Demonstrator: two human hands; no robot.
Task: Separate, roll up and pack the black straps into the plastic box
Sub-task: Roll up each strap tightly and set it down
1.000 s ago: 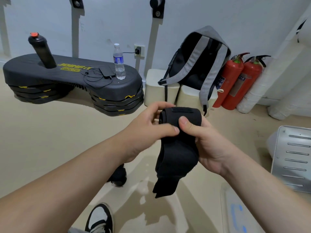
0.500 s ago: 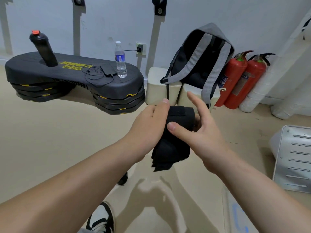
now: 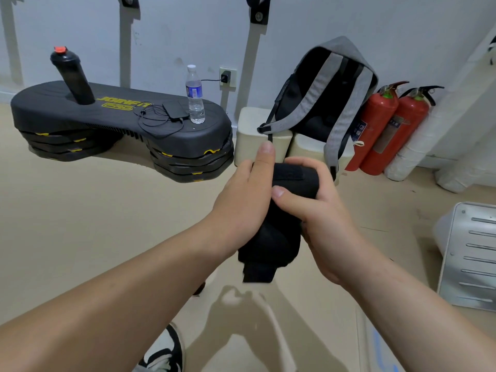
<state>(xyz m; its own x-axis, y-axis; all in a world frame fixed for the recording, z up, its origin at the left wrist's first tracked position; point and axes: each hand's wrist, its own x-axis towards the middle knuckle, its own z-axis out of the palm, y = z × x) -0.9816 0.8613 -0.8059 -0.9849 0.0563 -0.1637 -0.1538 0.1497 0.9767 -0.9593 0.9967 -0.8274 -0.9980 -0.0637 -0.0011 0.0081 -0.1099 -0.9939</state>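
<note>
Hands: left hand [image 3: 241, 205] and right hand [image 3: 324, 221] close together, both gripping the black strap [image 3: 294, 181] in front of the grey backpack [image 3: 335, 103].
Strap: upper part rolled, loose tail hanging below.
Technique: best wound tight with edges aligned, a thumb pinning each turn.

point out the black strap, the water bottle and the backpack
black strap [image 3: 271, 242], head view, on its hanging bunched part
water bottle [image 3: 193, 91], head view, on its label
backpack [image 3: 328, 108], head view, on its black back panel
</note>
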